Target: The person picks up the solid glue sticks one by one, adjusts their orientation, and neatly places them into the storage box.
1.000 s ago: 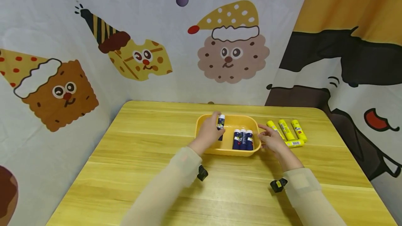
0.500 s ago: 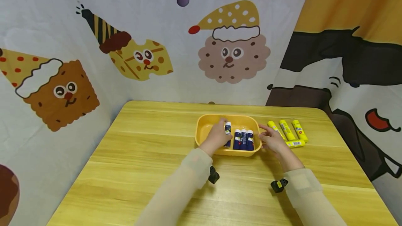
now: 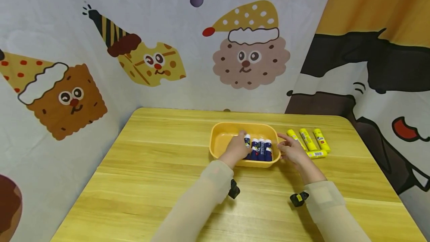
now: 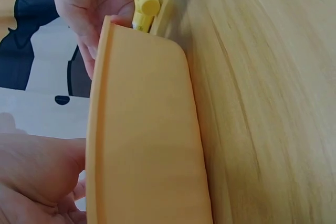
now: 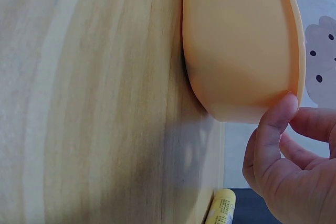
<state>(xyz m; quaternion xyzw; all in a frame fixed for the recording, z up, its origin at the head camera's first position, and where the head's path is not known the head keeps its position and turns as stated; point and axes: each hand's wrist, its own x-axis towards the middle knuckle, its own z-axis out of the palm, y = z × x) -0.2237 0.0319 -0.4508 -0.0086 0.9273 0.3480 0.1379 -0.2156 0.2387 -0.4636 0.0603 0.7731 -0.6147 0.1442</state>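
In the head view a yellow plastic tray stands on the table, with three blue glue sticks with white caps side by side at its right end. My left hand reaches into the tray and holds another blue glue stick upright, close against the left of that row. The tray's wall hides those fingers in the left wrist view. My right hand pinches the tray's right rim between thumb and fingers, as the right wrist view shows with the tray's outer wall beside it.
Several yellow glue sticks lie to the right of the tray, one of them crosswise in front near my right hand. The wooden table ends at a printed cloth backdrop behind. Each wrist carries a small black camera.
My left hand has moved right inside the tray, bringing its blue glue stick from apart to beside the row. The right hand has stayed at the rim.
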